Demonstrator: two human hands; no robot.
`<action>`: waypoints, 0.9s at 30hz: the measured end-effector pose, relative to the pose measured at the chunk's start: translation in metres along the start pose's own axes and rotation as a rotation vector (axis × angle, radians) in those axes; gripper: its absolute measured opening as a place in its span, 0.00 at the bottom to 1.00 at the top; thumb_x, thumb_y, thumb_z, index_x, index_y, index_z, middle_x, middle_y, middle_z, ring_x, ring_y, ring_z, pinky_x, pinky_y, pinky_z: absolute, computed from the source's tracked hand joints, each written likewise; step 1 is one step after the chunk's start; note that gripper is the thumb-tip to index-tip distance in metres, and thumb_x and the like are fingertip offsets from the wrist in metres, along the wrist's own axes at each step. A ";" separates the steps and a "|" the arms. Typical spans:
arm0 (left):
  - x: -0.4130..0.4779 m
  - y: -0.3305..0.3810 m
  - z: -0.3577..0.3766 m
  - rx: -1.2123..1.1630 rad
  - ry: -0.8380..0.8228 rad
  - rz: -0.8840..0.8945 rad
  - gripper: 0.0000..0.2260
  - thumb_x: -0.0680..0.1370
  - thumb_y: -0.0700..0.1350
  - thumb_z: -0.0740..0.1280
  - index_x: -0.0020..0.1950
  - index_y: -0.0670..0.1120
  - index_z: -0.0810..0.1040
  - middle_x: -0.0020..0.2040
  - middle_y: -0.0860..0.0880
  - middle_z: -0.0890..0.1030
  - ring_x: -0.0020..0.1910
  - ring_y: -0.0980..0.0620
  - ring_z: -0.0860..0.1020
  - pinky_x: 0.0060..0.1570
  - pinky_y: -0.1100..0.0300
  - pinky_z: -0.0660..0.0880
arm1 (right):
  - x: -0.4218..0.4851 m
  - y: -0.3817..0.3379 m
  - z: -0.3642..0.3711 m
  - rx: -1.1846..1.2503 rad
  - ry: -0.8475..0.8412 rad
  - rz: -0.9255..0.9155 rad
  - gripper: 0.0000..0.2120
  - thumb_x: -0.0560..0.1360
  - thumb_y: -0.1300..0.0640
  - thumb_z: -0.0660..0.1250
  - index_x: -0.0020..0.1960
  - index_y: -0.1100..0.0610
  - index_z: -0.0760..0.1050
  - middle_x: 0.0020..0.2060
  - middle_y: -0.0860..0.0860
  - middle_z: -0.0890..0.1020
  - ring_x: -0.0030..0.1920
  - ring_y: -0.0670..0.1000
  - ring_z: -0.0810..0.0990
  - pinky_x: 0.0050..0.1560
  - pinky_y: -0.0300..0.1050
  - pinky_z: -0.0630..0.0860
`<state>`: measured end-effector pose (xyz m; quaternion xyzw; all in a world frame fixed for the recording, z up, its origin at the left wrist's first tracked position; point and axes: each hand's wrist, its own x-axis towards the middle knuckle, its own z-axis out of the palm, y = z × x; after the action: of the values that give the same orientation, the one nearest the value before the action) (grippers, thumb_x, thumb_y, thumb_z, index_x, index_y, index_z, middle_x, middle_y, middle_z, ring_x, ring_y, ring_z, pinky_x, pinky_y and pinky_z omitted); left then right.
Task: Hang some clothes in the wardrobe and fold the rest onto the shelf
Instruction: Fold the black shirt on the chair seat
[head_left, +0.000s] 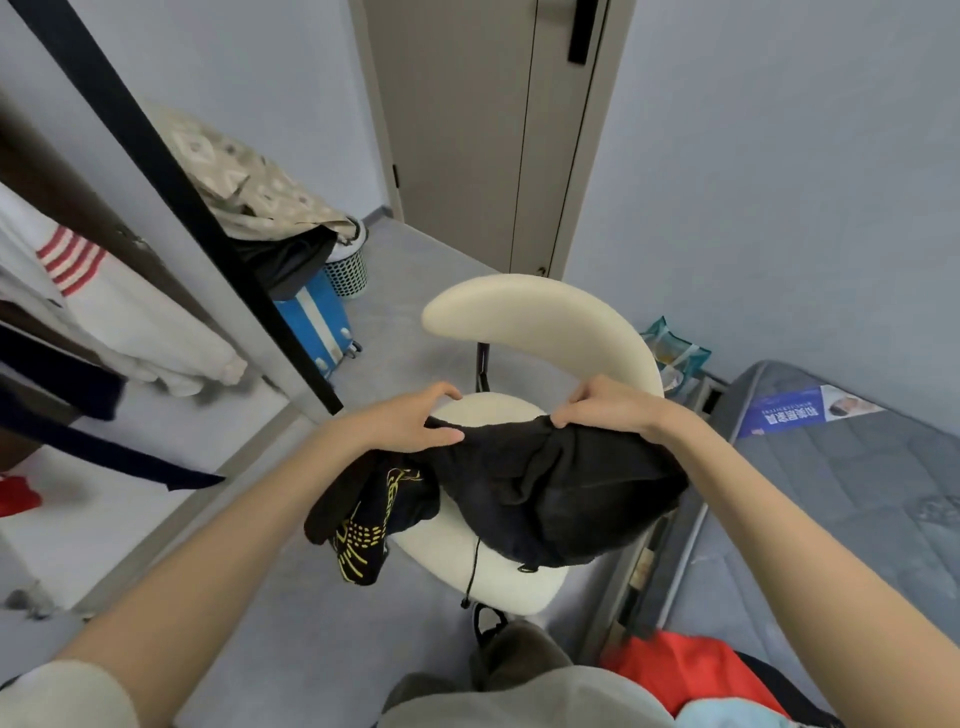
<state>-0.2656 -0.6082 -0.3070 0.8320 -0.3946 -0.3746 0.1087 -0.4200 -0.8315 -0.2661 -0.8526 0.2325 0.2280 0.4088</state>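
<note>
Black garment (561, 488): bunched over the seat of the chair (519, 582), its upper edge lifted by both hands; a thin black cord hangs from its lower edge past the seat front.

Left hand (410, 421): at the garment's left upper edge, thumb below and fingers above, pinching the cloth; index finger lifted free.

Right hand (608, 405): at the garment's right upper edge, fingers curled down, gripping a fold of cloth.

Second black piece with yellow print (374, 525): hangs off the seat's left side, partly under the first garment.

Chair: cream, curved backrest, standing just beside the bed.

Wardrobe (171, 171): open at left, black frame; a white garment with red stripes (104, 306) and a dark navy piece (62, 379) hang inside.

Bed (841, 493): grey mattress at right; red cloth (685, 670) at its near corner.

Background: blue suitcase (317, 322) with patterned cloth (234, 176) piled above it, mesh basket (347, 270) beside it, closed door (467, 119) behind.
</note>
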 end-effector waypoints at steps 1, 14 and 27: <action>0.004 -0.001 -0.002 0.001 -0.069 -0.016 0.26 0.79 0.57 0.64 0.73 0.55 0.58 0.71 0.48 0.68 0.61 0.52 0.71 0.59 0.57 0.69 | 0.006 0.003 -0.003 0.004 -0.057 0.004 0.18 0.70 0.50 0.67 0.29 0.53 0.61 0.27 0.50 0.63 0.31 0.51 0.62 0.35 0.46 0.57; 0.115 -0.048 0.022 -0.021 0.597 -0.155 0.18 0.81 0.37 0.58 0.70 0.49 0.69 0.58 0.45 0.73 0.58 0.44 0.73 0.59 0.49 0.71 | 0.145 0.044 0.034 -0.235 0.438 -0.153 0.16 0.79 0.57 0.62 0.67 0.53 0.73 0.62 0.54 0.74 0.61 0.56 0.73 0.61 0.48 0.69; 0.099 -0.118 0.226 -0.274 0.279 -0.307 0.19 0.81 0.40 0.62 0.72 0.47 0.66 0.63 0.48 0.72 0.61 0.51 0.73 0.58 0.57 0.74 | 0.157 0.139 0.235 -0.169 0.039 0.185 0.25 0.78 0.49 0.65 0.73 0.43 0.60 0.74 0.52 0.56 0.69 0.63 0.62 0.67 0.56 0.68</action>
<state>-0.3173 -0.5770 -0.5736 0.9033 -0.1902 -0.3184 0.2158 -0.4238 -0.7531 -0.5709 -0.8630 0.2981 0.2671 0.3081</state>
